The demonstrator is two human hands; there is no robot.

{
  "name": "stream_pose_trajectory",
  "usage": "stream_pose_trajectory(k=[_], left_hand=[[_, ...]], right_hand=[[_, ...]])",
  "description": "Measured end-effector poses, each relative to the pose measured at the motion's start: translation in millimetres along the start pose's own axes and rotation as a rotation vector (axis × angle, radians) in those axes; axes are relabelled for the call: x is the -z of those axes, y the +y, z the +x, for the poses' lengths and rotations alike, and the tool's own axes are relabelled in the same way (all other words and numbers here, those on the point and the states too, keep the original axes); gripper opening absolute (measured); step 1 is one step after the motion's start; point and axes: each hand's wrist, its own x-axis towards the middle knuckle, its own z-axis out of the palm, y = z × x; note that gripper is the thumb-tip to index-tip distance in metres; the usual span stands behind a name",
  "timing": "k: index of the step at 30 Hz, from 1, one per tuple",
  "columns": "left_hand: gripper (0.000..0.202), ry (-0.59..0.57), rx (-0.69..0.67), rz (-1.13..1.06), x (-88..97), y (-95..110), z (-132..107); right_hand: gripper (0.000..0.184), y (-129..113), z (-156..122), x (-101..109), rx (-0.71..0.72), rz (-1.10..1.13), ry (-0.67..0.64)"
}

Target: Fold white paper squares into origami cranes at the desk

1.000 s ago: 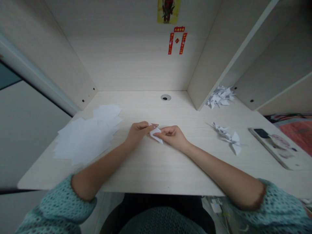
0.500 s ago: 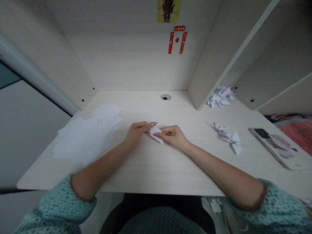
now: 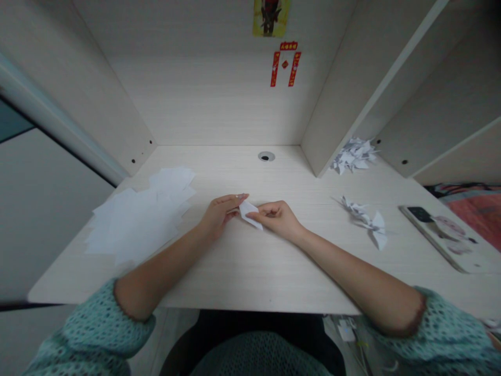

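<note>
Between my two hands, over the middle of the desk, is a small folded piece of white paper [image 3: 249,211]. My right hand [image 3: 277,217] pinches its right side between thumb and fingers. At its upper left edge, my left hand [image 3: 219,213] grips the paper with fingers and thumb closed on it. Part of the paper is hidden by the fingertips. A spread of white paper sheets [image 3: 133,222] lies left of my left hand. To the right of my right hand rest several folded paper pieces [image 3: 364,218].
A heap of folded white paper [image 3: 354,155] sits behind the upright divider [image 3: 344,104] at the back right. A phone [image 3: 450,237] lies at the right. The desk [image 3: 250,277] has a round cable hole [image 3: 266,156] near the back wall.
The fingers of my left hand have shifted slightly left along the paper, uncovering more of its upper part. My right hand keeps its pinch almost unmoved.
</note>
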Motion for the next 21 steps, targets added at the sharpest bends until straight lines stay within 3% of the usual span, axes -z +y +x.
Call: stream_pose_trajectory(k=[5, 13, 21], left_hand=[[0.026, 0.002, -0.037, 0.011, -0.3, 3.7, -0.4], [0.026, 0.204, -0.250, 0.077, 10.1, 15.1, 8.8], [0.028, 0.073, -0.303, 0.405, 6.6, 1.3, 6.4]], right_hand=[[0.039, 0.7, -0.4, 1.2, -0.001, -0.035, -0.006], [0.038, 4.3, -1.7, -0.5, 0.017, -0.016, 0.027], [0.040, -1.0, 1.5, 1.2, -0.019, -0.010, 0.086]])
